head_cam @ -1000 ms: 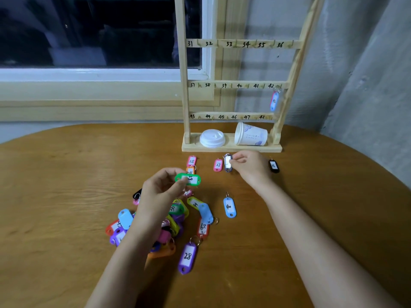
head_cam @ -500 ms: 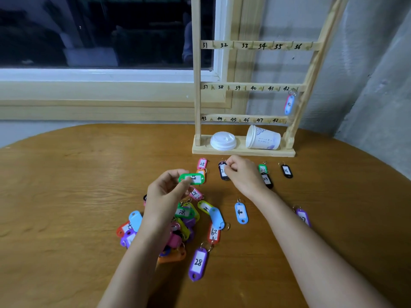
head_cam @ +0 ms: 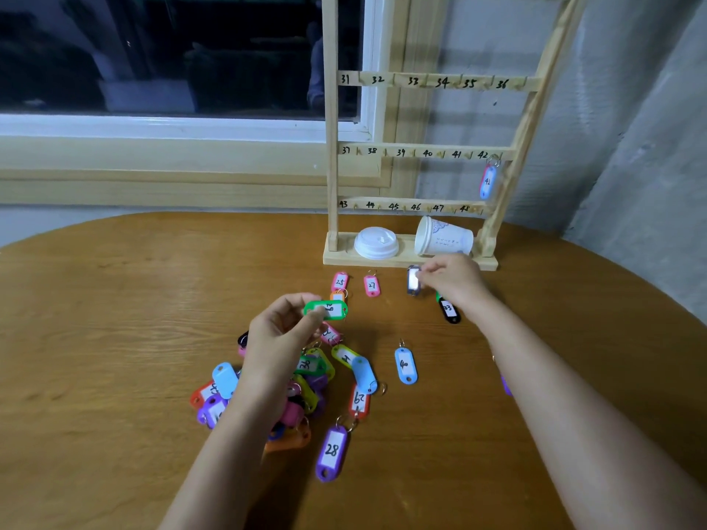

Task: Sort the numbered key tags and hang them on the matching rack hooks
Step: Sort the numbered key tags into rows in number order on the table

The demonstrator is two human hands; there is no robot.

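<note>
A wooden rack (head_cam: 332, 154) with numbered hooks 31 to 48 stands at the table's far side. One blue tag marked 42 (head_cam: 487, 182) hangs on hook 42. My left hand (head_cam: 281, 330) pinches a green tag (head_cam: 327, 310) above a pile of coloured tags (head_cam: 302, 388). My right hand (head_cam: 453, 279) pinches a dark tag (head_cam: 413, 280) just in front of the rack base. Pink tags 25 (head_cam: 339, 281) and 27 (head_cam: 371, 285), a black tag (head_cam: 448, 310), a blue tag (head_cam: 405, 365) and a purple tag 28 (head_cam: 331, 449) lie loose on the table.
A white cup lid (head_cam: 376, 242) and a tipped paper cup (head_cam: 442, 237) lie on the rack's base. The round wooden table (head_cam: 114, 319) ends near a window sill at the back and a grey wall (head_cam: 650, 166) to the right.
My right hand has carried the dark tag to the right, nearer the rack base. My left hand keeps the green tag in about the same place. The camera moved closer.
</note>
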